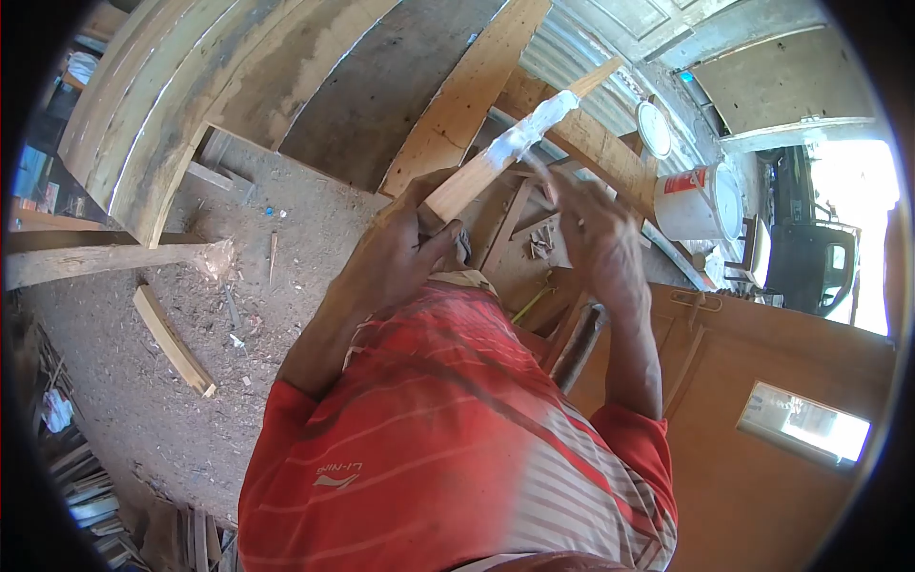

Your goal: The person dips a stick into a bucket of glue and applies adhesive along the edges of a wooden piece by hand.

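My left hand (405,243) is closed around the near end of a pale wooden strip (461,194), which points up and away to the right. Part of the strip's middle is covered in something white and shiny (529,132); whether it is paste or thin plastic I cannot make out. Beyond this white part, bare wood narrows toward the far end. My right hand (600,234) is just below and right of the strip, its fingers bent and smeared by motion. A blurred shape lies between its fingertips and the white part, so what it holds is unclear.
Large plywood sheets (357,100) lean at the upper left. A white bucket (679,205) stands at the right, above a brown wooden panel (762,348). On the dusty floor lie a wood offcut (173,341) and shavings. A timber beam (105,264) juts in from the left.
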